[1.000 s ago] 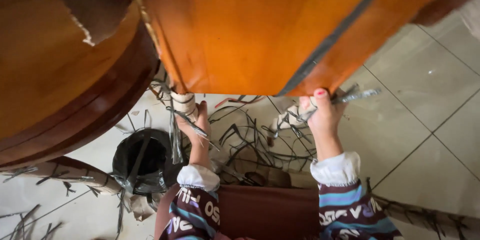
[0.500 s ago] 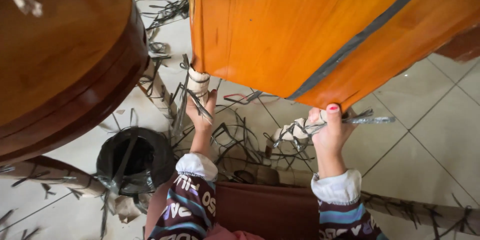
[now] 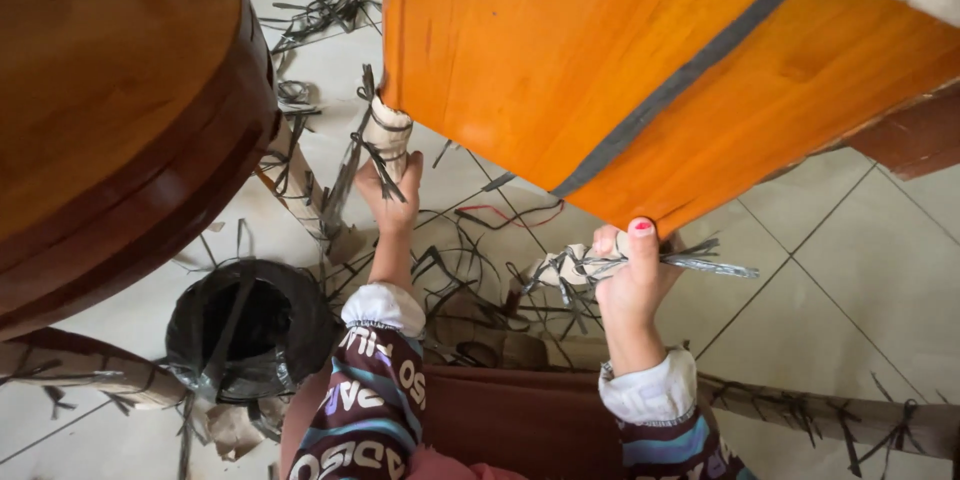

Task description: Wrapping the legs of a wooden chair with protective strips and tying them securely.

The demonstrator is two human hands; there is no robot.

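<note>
She is holding the orange wooden table (image 3: 560,60) tipped, left hand (image 3: 392,190) closed around one paper-wrapped leg (image 3: 388,135) at ten o'clock, right hand (image 3: 632,275) clenching another wrapped leg (image 3: 575,265). It looks heavy, rigid, wrapping possibly slippery.

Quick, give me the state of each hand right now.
Left hand: closed on a wrapped leg of the orange table.
Right hand: closed on another wrapped leg.
</note>
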